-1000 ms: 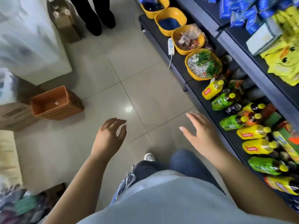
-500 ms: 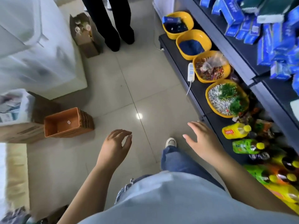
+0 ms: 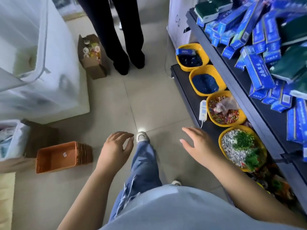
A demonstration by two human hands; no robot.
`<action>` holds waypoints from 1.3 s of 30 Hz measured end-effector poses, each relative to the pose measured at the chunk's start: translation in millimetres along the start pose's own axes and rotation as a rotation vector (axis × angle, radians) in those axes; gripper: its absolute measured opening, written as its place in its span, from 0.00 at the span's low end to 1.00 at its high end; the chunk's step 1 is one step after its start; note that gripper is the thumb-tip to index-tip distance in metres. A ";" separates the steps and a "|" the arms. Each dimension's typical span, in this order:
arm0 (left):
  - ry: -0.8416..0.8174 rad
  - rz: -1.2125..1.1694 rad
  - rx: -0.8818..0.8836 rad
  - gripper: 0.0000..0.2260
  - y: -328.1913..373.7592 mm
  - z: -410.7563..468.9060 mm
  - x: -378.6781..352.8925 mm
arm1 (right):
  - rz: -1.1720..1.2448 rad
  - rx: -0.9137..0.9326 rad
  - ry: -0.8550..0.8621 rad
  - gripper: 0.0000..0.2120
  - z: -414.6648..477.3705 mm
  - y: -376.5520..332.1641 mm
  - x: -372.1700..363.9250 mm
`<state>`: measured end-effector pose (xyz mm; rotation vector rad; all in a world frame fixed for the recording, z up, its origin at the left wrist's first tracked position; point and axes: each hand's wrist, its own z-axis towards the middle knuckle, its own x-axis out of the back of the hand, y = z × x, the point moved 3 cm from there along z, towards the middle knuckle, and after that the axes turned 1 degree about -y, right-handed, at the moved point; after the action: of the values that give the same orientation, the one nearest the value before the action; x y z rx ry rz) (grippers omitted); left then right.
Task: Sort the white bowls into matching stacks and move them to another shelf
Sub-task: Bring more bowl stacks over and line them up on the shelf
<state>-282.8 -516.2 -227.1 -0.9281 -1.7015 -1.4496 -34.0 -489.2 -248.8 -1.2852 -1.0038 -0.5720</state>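
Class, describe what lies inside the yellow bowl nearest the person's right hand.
The yellow bowl holds pale gravel and green plants. They cover its bottom, so anything beneath them cannot be seen.

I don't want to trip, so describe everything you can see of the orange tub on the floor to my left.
The orange tub is rectangular and plastic-looking, really several nested together: stacked rims show along its right side. Its inside holds nothing but a small white sticker. It rests on the tiled floor beside a cardboard box.
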 end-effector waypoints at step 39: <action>0.196 -0.191 -1.551 0.16 403.4 596.9 137.0 | -0.191 -0.402 0.833 0.18 377.6 71.6 384.3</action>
<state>-37.5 131.7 13.5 -1.2289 -0.2275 -2.8637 101.7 -44.8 33.1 -1.1203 -0.3134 -1.3696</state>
